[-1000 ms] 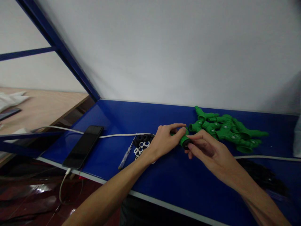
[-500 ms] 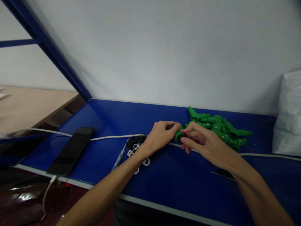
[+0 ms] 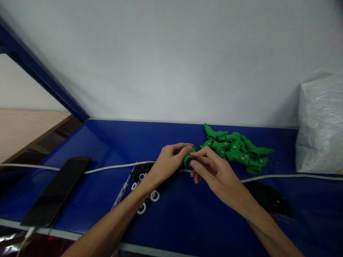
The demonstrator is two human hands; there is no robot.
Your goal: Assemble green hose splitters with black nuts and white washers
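My left hand (image 3: 170,159) is closed around a green plastic hose connector (image 3: 187,157), held just above the blue table. A black ring (image 3: 189,163) sits at the connector's near end. My right hand (image 3: 214,171) pinches this ring, thumb on its face and index finger along the green part. Fingers hide much of the connector. Behind my right hand lies a pile of green branched connectors (image 3: 235,151), some with a small round metallic spot. By my left forearm are white rings (image 3: 154,196) and black rings (image 3: 139,169).
A clear-handled screwdriver (image 3: 120,194) lies left of the rings. Farther left, a black phone (image 3: 57,192) rests near the table edge. A white cable (image 3: 112,167) runs across the table. To the right are a heap of small black parts (image 3: 270,198) and a white plastic-wrapped bag (image 3: 320,125).
My view has shifted, so the table's contents sit farther left and the black heap shows more. Both hands stay on the green connector and its black ring, with little visible change in grip.
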